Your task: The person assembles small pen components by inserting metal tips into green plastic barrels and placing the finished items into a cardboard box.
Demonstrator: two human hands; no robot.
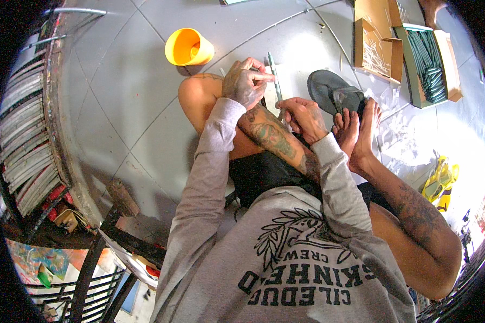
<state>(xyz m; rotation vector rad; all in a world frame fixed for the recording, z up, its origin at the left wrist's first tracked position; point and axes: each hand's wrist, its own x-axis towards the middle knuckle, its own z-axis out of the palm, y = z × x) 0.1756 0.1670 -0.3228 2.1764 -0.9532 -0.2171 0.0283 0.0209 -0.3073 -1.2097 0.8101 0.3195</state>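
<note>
A slim grey-green pen (272,65) stands nearly lengthwise between my two hands, its far end sticking out past the fingers. My left hand (248,83) pinches it around the upper middle. Near its close end, my right hand (305,117) has thumb and fingertips closed on it. Both hands are above my bent, tattooed leg. Beneath the pen, a white sheet or card (289,78) lies on the floor, partly covered by the hands. An orange cup (187,47) with something orange inside is beyond my left knee.
At the far right, an open box (427,64) holds many dark green pens. Beside it, a cardboard box (376,54) contains thin white sticks. A black flip-flop (334,90) lies by my feet, near clear plastic scraps (401,129) and a yellow bag (441,180). A slatted rack (29,134) stands left.
</note>
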